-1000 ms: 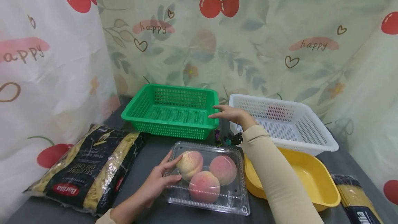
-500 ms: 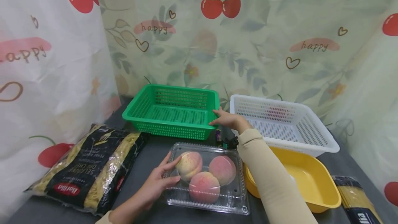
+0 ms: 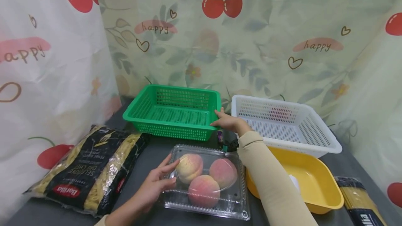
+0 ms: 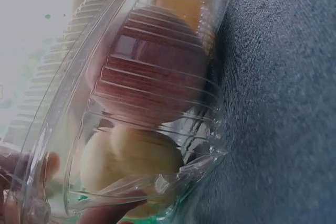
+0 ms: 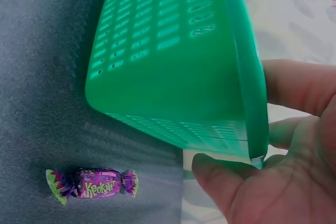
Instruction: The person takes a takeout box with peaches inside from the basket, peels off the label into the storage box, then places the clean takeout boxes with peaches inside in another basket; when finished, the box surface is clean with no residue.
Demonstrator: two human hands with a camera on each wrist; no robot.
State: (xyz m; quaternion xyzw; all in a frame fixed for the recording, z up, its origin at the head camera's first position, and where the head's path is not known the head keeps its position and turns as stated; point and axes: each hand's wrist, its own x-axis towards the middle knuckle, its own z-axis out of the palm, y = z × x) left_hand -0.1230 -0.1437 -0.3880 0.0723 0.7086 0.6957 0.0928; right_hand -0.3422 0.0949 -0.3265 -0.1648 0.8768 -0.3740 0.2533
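Note:
A clear plastic clamshell container (image 3: 229, 201) with three peaches (image 3: 204, 191) inside lies at the front middle of the dark table. My left hand (image 3: 154, 186) grips its left edge, with thumb and fingertips on the plastic. In the left wrist view, the peaches (image 4: 152, 66) show through the ribbed wall, close to the grey cloth. Behind the container stands a green perforated basket (image 3: 176, 132). My right hand (image 3: 230, 121) grips its right rim; in the right wrist view, the thumb and fingers lie around the basket rim (image 5: 252, 93).
Under the right forearm is a yellow basin (image 3: 326, 191) with a white thing in it. A white basket (image 3: 301, 145) stands behind it. A pasta bag (image 3: 91, 170) lies left, a spaghetti pack (image 3: 361, 198) right. A purple-wrapped candy (image 5: 100, 183) lies near the green basket.
My right hand has come down from above the green basket's right rim and taken hold of it. The clear container has shifted slightly left with my left hand.

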